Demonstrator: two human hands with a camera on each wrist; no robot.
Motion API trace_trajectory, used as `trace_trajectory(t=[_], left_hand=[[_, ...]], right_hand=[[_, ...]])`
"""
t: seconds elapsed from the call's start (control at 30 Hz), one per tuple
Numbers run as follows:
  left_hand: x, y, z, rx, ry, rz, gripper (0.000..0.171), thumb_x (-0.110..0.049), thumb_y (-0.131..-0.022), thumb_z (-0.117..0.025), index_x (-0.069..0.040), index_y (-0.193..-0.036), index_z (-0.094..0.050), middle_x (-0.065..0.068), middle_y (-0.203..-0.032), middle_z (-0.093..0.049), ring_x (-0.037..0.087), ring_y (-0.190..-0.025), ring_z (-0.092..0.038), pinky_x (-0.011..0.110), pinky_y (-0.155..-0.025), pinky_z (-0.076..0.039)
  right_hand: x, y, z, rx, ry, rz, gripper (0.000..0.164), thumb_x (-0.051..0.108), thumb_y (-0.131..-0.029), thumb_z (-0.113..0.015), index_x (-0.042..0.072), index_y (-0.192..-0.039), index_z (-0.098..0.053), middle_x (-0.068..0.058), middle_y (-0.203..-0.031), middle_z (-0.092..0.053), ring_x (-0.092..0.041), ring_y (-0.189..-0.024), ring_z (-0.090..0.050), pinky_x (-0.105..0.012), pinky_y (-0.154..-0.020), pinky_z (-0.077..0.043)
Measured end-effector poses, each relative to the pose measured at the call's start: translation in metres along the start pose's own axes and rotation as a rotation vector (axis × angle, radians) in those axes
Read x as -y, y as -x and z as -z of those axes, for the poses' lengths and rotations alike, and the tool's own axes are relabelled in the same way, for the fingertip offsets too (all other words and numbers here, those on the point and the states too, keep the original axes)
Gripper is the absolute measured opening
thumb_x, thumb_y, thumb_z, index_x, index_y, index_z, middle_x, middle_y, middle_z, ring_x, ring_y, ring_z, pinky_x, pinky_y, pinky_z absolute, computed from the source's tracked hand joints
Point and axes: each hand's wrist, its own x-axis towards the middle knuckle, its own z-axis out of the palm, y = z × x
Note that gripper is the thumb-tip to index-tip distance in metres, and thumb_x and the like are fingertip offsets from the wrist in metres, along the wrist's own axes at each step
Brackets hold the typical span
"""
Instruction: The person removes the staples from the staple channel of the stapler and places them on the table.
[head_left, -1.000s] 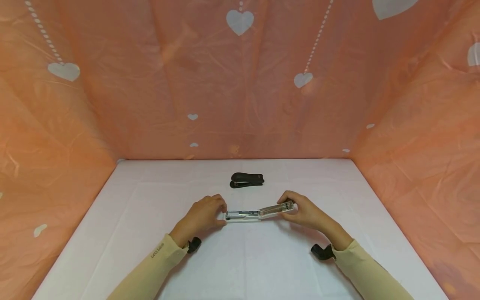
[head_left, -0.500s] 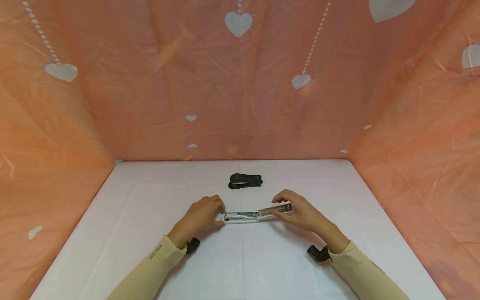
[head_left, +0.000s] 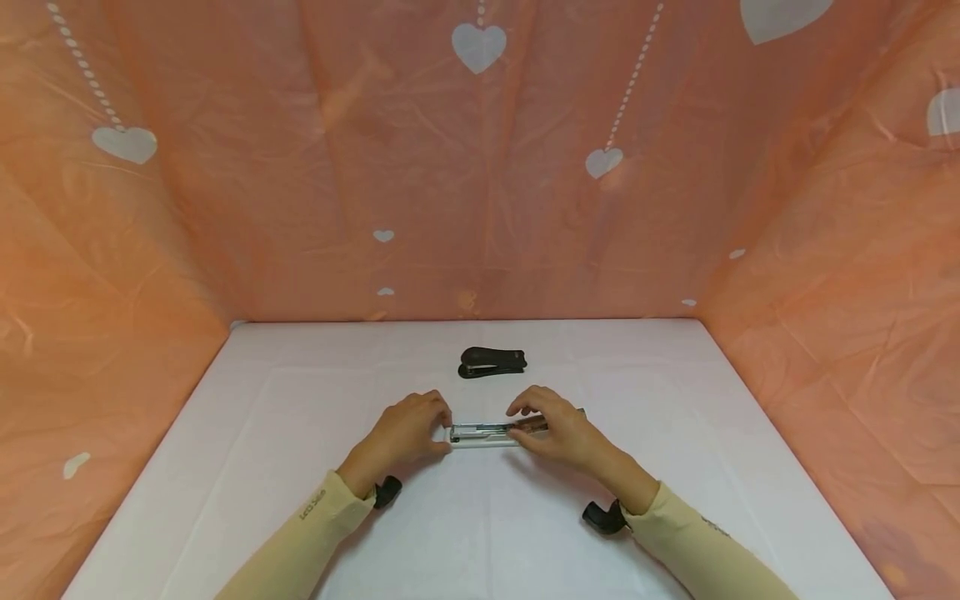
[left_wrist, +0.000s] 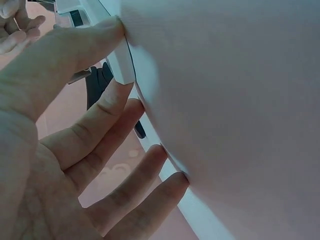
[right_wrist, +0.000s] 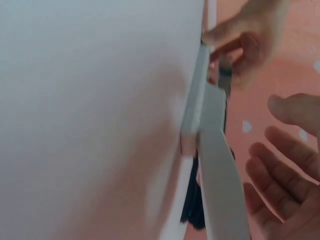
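Observation:
A white stapler (head_left: 483,442) lies opened out on the table, its top arm folded back to the right and raised at a slant. My left hand (head_left: 401,429) pinches the left end of its base; in the left wrist view the thumb and index finger are on that white end (left_wrist: 121,65). Over the hinge area hovers my right hand (head_left: 566,429), partly hiding the folded-back arm. The right wrist view shows the right hand's fingers (right_wrist: 280,180) loosely bent and apart from the white top arm (right_wrist: 220,175), with nothing held.
A black stapler (head_left: 492,362) lies behind the white one. White cloth covers the table (head_left: 337,367). An orange curtain (head_left: 480,208) with pale hearts stands at the back and both sides.
My right hand has let go of the raised end of the white stapler's top arm and moved left to above the hinge. The left hand has kept its hold.

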Motion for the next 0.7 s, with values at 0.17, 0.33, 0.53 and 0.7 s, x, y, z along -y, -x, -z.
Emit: trace_trajectory(t=[0.17, 0.33, 0.53, 0.7], left_hand=[[0.000, 0.001, 0.000, -0.001, 0.006, 0.001, 0.030, -0.024, -0.080, -0.097, -0.014, -0.096, -0.074, -0.002, -0.107, -0.068, 0.025, -0.100, -0.065, 0.046, -0.081, -0.057], [0.001, 0.001, 0.000, -0.008, 0.012, -0.009, 0.029, -0.023, -0.080, -0.097, -0.014, -0.096, -0.074, -0.002, -0.107, -0.068, 0.026, -0.100, -0.065, 0.046, -0.081, -0.057], [0.002, 0.002, -0.001, -0.015, 0.018, -0.020, 0.029, -0.022, -0.080, -0.097, -0.014, -0.096, -0.074, -0.002, -0.107, -0.067, 0.026, -0.101, -0.066, 0.047, -0.080, -0.057], [0.002, 0.002, 0.000, -0.016, 0.003, -0.023, 0.029, -0.023, -0.080, -0.097, -0.014, -0.096, -0.074, -0.002, -0.106, -0.067, 0.025, -0.100, -0.066, 0.046, -0.080, -0.057]], right_hand=[[0.003, -0.007, -0.016, 0.016, 0.044, 0.046, 0.027, 0.003, -0.090, -0.086, 0.003, -0.110, -0.069, -0.008, -0.108, -0.070, -0.029, -0.101, -0.066, -0.038, -0.089, -0.060], [0.004, -0.012, -0.025, 0.034, 0.121, 0.076, 0.025, 0.008, -0.089, -0.087, 0.006, -0.108, -0.071, -0.005, -0.106, -0.071, -0.025, -0.101, -0.066, -0.040, -0.092, -0.054], [0.009, -0.014, -0.030, 0.083, 0.190, 0.046, 0.023, 0.013, -0.090, -0.088, 0.007, -0.108, -0.076, -0.003, -0.108, -0.070, -0.021, -0.104, -0.065, -0.038, -0.095, -0.054], [0.013, -0.015, -0.030, 0.098, 0.232, 0.015, 0.021, 0.015, -0.091, -0.087, 0.007, -0.109, -0.079, -0.003, -0.110, -0.070, -0.023, -0.107, -0.065, -0.040, -0.097, -0.054]])
